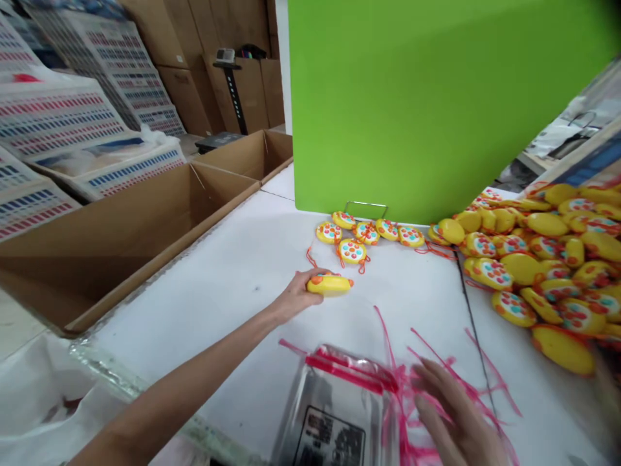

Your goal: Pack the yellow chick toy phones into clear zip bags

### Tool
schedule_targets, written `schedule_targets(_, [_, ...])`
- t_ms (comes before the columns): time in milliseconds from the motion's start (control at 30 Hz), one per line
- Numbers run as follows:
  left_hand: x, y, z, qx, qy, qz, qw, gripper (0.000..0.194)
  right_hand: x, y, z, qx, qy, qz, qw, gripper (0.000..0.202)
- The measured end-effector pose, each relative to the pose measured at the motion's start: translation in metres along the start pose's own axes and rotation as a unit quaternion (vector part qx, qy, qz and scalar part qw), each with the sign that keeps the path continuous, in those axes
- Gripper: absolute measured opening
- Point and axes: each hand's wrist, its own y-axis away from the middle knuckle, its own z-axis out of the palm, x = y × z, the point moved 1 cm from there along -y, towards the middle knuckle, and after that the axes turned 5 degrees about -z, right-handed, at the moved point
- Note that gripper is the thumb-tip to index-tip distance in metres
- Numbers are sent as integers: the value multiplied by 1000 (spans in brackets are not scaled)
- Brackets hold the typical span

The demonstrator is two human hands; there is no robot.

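My left hand (301, 290) is closed on a yellow oval toy (332, 285) with orange ends, held edge-on above the white table. Just beyond it lie several matching toys, one a button-faced toy (352, 251) with coloured dots and an orange cord. My right hand (453, 414), slightly blurred, has its fingers apart over a tangle of pink plastic strips (427, 446), and nothing shows in its grasp. Beside it, nearer my body, lies a clear plastic bag (334, 414) with a pink top band and black print.
A big heap of yellow toys (543, 259) covers the right side. An upright green board (412, 110) stands at the back, a wire loop (367, 204) at its foot. Open cardboard boxes (136, 220) flank the left edge; white crates (53, 116) are stacked beyond.
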Motion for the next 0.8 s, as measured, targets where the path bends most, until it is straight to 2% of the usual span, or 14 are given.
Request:
schedule_targets(67, [11, 28, 16, -68, 138, -27, 988, 47, -17, -12, 20, -38, 19, -36, 998, 50])
schedule_targets(133, [21, 50, 31, -139, 275, -56, 950, 47, -30, -21, 39, -63, 45, -95, 992, 51])
schedule_targets(200, [30, 64, 42, -182, 326, -73, 925, 44, -35, -23, 54, -86, 64, -141, 984, 44])
schedule_targets(233, [34, 69, 44, -185, 314, -75, 928, 43, -36, -21, 59, -96, 70, -153, 981, 39])
schedule_targets(300, [40, 77, 45, -155, 239, -62, 957, 44, -34, -14, 64, -97, 83, -163, 978, 31])
schedule_targets(367, [45, 85, 43, -99, 133, -12, 986, 47, -30, -5, 65, -76, 88, -164, 980, 29])
schedule_targets(433, [48, 96, 40, -39, 49, 50, 997, 48, -27, 3, 64, -53, 74, -143, 986, 28])
schedule_targets(500, [47, 108, 41, 29, -3, 75, 997, 37, -25, 8, 63, -33, 42, -96, 994, 29])
schedule_targets(567, [41, 121, 50, 64, -53, 66, 994, 18, -24, 7, 59, -8, -10, -35, 999, 33])
schedule_targets(600, [37, 126, 58, 56, -84, 65, 993, 13, -24, 4, 57, 3, -42, -3, 999, 38])
schedule_targets(700, [21, 137, 88, -26, -200, 76, 977, 13, -26, -7, 49, 13, -144, 68, 987, 50])
schedule_targets(800, [5, 138, 112, -41, -292, 77, 952, 37, -25, -12, 44, 9, -208, 97, 973, 49])
